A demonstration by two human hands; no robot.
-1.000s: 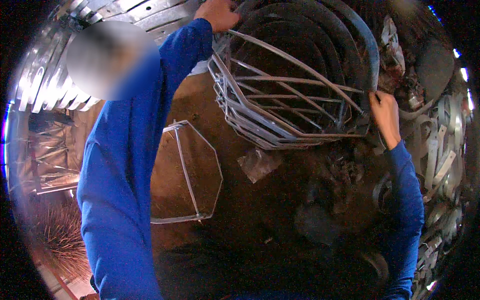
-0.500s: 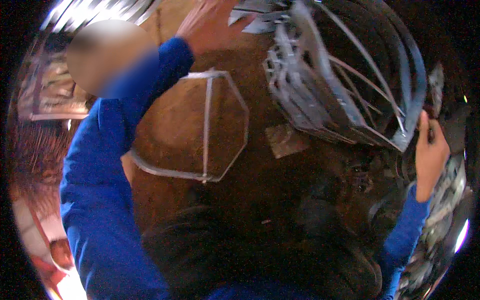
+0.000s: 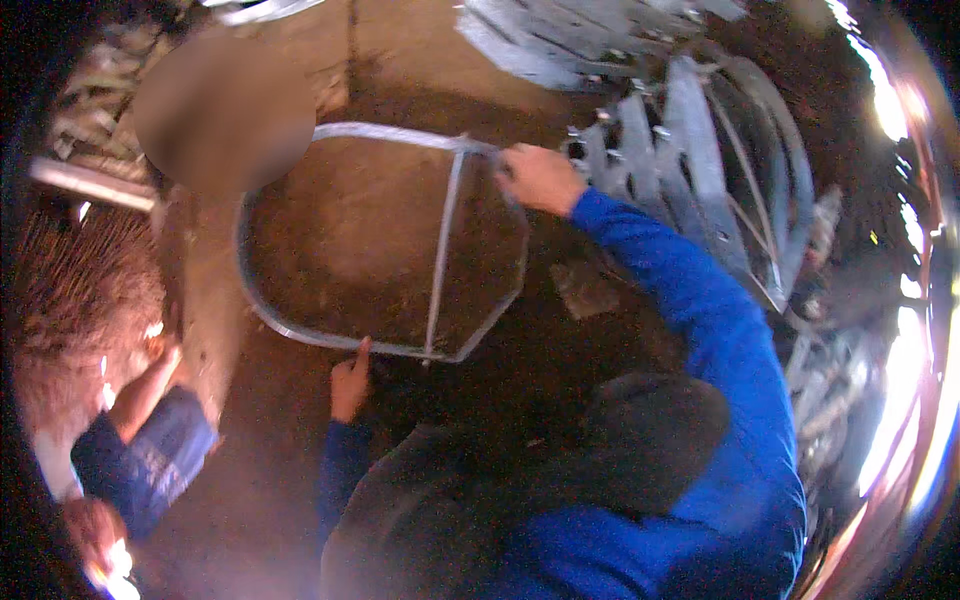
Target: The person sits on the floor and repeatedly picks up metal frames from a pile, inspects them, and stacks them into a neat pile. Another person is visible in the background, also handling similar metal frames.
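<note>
The brown floor (image 3: pixel 270 420) carries stacked metal frames (image 3: pixel 697 135) and, near them, a pale packet (image 3: pixel 584 290); whether the crossbarred frame (image 3: pixel 441 262) rests there is unclear.

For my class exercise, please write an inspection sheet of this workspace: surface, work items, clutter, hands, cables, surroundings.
Surface: brown ground
Work items: rounded metal frame with a crossbar
Clutter: stacked metal frames at right; flat metal pieces at the top; small pale sheet
Hands: right hand grips the frame's upper-right corner; left hand at its lower edge, grip unclear
Cables: nothing seen
Surroundings: another person's forearm and thin rods at left
</note>
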